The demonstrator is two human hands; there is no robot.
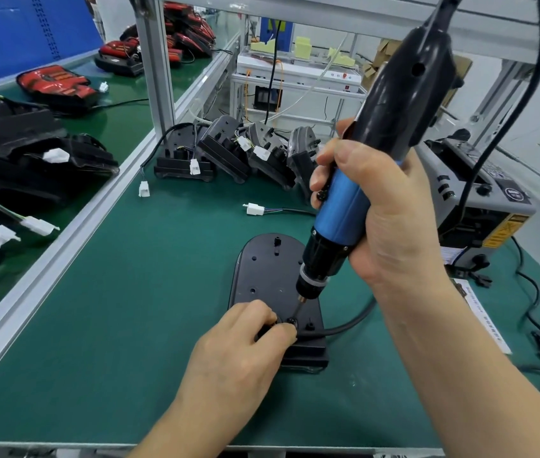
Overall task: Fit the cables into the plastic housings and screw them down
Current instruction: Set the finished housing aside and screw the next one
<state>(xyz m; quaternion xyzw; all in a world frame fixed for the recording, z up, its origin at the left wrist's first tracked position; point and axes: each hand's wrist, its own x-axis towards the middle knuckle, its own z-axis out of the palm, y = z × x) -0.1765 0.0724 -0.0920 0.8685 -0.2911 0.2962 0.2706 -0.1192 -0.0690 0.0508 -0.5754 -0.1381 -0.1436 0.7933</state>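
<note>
A black plastic housing (pixel 263 269) lies flat on the green mat in front of me. My left hand (pixel 242 345) presses on its near end, fingers pinched on a small black part next to the screw spot (pixel 292 321). My right hand (pixel 377 206) grips a blue and black electric screwdriver (pixel 344 216), tilted, with its bit tip on that spot. A black cable (pixel 351 323) leaves the housing's right side. Its white connector (pixel 255 209) rests on the mat farther back.
Several black housings (pixel 229 150) with white plugs stand in a row behind. A conveyor at the left carries red and black lamp units (pixel 55 82). A grey machine (pixel 480 196) sits at the right, with loose cables (pixel 539 328) beside it.
</note>
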